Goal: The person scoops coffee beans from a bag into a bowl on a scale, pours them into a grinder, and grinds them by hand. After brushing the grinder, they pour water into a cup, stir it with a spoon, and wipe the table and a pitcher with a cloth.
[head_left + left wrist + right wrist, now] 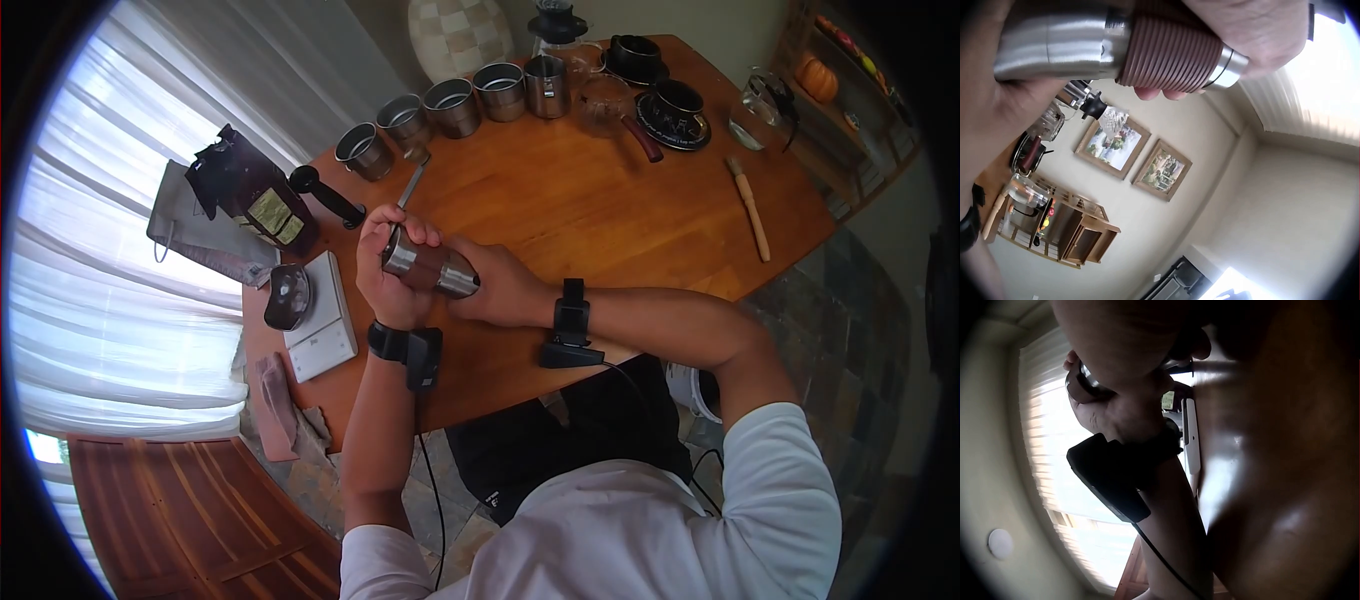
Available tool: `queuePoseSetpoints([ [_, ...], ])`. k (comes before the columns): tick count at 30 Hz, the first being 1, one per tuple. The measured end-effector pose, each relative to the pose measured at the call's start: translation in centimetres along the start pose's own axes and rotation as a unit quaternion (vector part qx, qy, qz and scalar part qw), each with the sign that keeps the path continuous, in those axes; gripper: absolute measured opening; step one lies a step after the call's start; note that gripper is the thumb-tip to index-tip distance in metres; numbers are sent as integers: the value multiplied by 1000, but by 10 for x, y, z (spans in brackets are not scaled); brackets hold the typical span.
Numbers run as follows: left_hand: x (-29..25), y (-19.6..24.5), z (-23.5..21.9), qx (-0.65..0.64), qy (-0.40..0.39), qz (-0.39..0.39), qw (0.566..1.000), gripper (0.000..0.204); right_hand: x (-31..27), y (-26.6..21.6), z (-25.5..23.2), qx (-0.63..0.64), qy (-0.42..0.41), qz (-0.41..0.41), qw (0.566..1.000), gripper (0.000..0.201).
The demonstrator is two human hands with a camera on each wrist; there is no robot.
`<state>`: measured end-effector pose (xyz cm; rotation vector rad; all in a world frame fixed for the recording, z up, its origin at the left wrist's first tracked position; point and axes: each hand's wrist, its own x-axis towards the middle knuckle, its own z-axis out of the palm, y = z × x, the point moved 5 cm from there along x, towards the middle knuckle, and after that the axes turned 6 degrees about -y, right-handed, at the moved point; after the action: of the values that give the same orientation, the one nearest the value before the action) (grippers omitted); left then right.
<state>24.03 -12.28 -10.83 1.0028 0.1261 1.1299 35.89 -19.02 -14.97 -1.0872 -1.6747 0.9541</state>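
Observation:
Over the near left part of the table, a manual coffee grinder point(428, 268) is held tilted between both hands. It has a steel body and a brown ribbed band point(1169, 56). My left hand point(385, 285) grips it around the body near the crank end, fingers curled over the steel. A thin metal crank arm point(412, 184) sticks out past those fingers toward the back. At the opposite end, my right hand point(500, 287) grips the grinder, its palm covering part of the steel. In the right wrist view the hands are dark and hide most of the grinder.
A white scale point(322, 325) carrying a dark bowl point(289, 297) lies at left, near a black coffee bag point(258, 200) and black-handled tool point(325, 195). Several steel cups point(452, 108) line the back. At right are black cups point(678, 97), a glass kettle point(757, 112) and wooden-handled brush point(750, 212).

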Motion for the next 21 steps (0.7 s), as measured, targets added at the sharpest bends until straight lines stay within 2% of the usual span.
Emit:
queuePoseSetpoints([
  [3, -2, -3, 5, 2, -19, -10, 1000, 22, -1, -1, 0, 32, -7, -4, 999, 67],
  [5, -3, -2, 8, -3, -22, -11, 1000, 22, -1, -1, -1, 67, -20, -4, 998, 57],
  [10, 1, 1, 10, 19, -43, 6, 999, 27, 7, 3, -1, 65, -36, -10, 997, 61],
  [13, -1, 2, 14, 45, -45, 5, 998, 38, 10, 7, 1, 51, -39, -11, 998, 61],
  [15, -3, 4, 12, 31, -57, 15, 998, 37, 11, 11, 5, 40, -47, -10, 998, 61],
  [17, -4, 5, 12, 10, -77, 17, 997, 35, 13, 7, 7, 40, -42, -50, 997, 60],
  [19, -5, 5, 2, 106, -42, 9, 993, 31, 12, -1, 6, 18, -40, -28, 999, 61],
  [21, -3, 6, -5, 106, -22, 33, 994, 27, 11, -2, 2, -5, -38, -1, 999, 62],
])
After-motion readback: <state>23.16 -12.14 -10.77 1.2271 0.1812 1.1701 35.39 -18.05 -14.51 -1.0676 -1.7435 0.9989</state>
